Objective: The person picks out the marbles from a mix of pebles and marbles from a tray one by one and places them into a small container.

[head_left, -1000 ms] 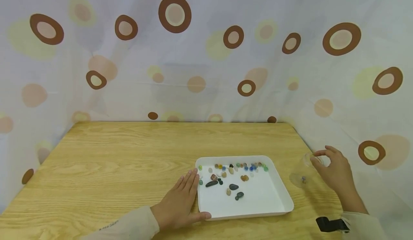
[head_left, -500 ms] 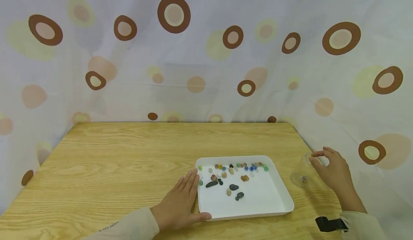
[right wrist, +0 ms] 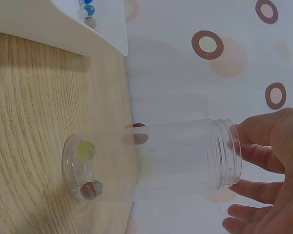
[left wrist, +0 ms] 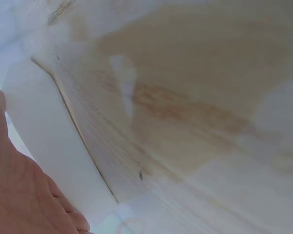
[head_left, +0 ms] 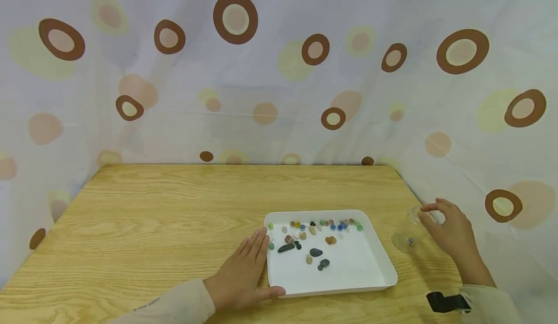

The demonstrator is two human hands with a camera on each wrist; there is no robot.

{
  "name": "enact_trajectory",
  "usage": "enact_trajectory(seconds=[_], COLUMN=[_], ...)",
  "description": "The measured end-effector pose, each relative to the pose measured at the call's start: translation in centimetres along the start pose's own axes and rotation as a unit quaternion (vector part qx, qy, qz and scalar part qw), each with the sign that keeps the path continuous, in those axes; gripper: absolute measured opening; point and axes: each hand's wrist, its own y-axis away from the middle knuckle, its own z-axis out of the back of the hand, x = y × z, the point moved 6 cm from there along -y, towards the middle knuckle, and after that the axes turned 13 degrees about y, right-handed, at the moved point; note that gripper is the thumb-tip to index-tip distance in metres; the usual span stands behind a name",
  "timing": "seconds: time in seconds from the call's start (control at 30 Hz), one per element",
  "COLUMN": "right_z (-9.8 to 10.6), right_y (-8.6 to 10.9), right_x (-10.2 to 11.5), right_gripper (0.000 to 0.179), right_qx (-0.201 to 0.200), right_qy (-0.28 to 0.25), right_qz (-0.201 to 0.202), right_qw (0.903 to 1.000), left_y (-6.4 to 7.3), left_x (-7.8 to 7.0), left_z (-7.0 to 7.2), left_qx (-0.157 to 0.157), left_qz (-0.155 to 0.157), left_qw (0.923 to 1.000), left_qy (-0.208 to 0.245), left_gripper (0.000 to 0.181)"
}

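Note:
My left hand (head_left: 241, 270) lies with straight fingers along the left wall of a white tray (head_left: 375, 275), its thumb over the front corner. In the left wrist view, the palm (left wrist: 24, 195) is against the tray's white side (left wrist: 53, 131). At the far right, my right hand (head_left: 453, 232) holds a clear plastic jar (head_left: 405, 227) by its mouth. The right wrist view has the thumb and fingers about the threaded rim (right wrist: 224, 156). Inside the jar, a yellow-green marble (right wrist: 86, 150) and a reddish one (right wrist: 89, 190) lie at the bottom.
Colored marbles (head_left: 340, 227) line the tray's back. Dark pebbles (head_left: 316, 252) and tan stones (head_left: 331, 240) lie in its middle. The wooden table (head_left: 152, 208) meets a patterned curtain (head_left: 270, 86) at the back and right.

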Motion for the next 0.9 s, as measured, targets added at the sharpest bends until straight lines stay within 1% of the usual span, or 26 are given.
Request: enact_trajectory(seconds=[0.2, 0.3, 0.47, 0.6, 0.63, 0.77, 0.9], right_z=[0.0, -0.1, 0.1, 0.3, 0.3, -0.2, -1.4], right_y=[-0.1, -0.1, -0.6, -1.3, -1.5, -2.3, -2.7], right_x=[-0.1, -0.1, 0.6, 2.5, 3.1, 6.0, 9.5], right_gripper=[0.032, 0.032, 0.029, 0.026, 0.026, 0.023, 0.019], right_qx=[0.003, 0.003, -0.016, -0.030, -0.029, -0.024, -0.010], right_qy=[0.001, 0.000, -0.009, -0.016, -0.018, -0.024, -0.029], right_qz=[0.002, 0.004, 0.021, 0.051, 0.060, 0.099, 0.133], right_qw=[1.0000, 1.0000, 0.9996, 0.9981, 0.9976, 0.9945, 0.9906], left_y=[0.0, 0.0, 0.1, 0.0, 0.0, 0.0, 0.0], left_x=[-0.2, -0.2, -0.1, 0.1, 0.1, 0.1, 0.1], left_z=[0.2, 0.3, 0.2, 0.0, 0.0, 0.0, 0.0], left_qx=[0.021, 0.021, 0.011, -0.002, 0.001, 0.009, 0.014], left_qz=[0.016, 0.016, 0.008, 0.000, 0.002, 0.009, 0.013], left_qw=[0.9996, 0.9997, 0.9999, 1.0000, 1.0000, 0.9999, 0.9997], left_qy=[0.006, 0.003, 0.005, 0.001, 0.000, 0.005, 0.013], left_gripper=[0.108, 0.107, 0.108, 0.109, 0.109, 0.109, 0.108])
